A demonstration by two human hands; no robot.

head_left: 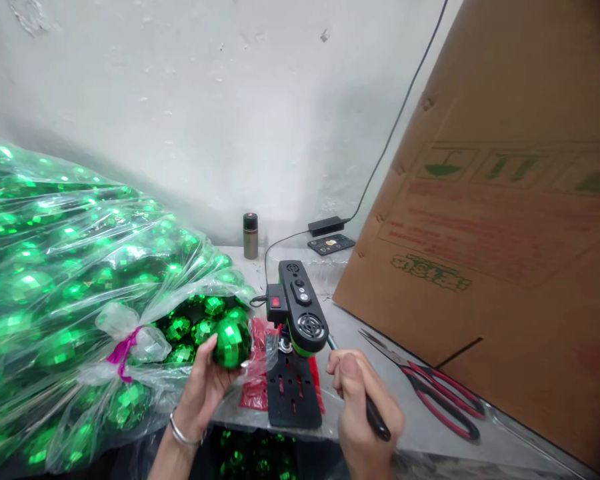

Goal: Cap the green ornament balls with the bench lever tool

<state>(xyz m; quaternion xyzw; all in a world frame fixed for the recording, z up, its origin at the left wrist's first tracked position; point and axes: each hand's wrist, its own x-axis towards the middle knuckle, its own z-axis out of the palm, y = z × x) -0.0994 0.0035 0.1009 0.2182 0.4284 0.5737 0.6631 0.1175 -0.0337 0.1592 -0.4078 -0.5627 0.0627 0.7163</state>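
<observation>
A shiny green mirror-faceted ball (231, 343) is in my left hand (207, 383), which wears a silver bangle. It is held at the mouth of a clear plastic bag (105, 233) full of similar green balls. My right hand (363, 407) is closed around a black handle (377, 420); a thin metal rod (333, 343) runs from it towards the black device, and I cannot tell whether they are joined. The black device (303, 300), with round grilles and a red switch, stands between my hands above a slotted black base plate (294, 393).
Red-handled scissors (445, 393) lie right, before a large cardboard box (480, 220). Behind are a spray can (251, 237), a power adapter (327, 226) with cable and a phone-like dark slab (331, 244). Red plastic (253, 393) lies under the plate. More green balls (257, 457) are below the edge.
</observation>
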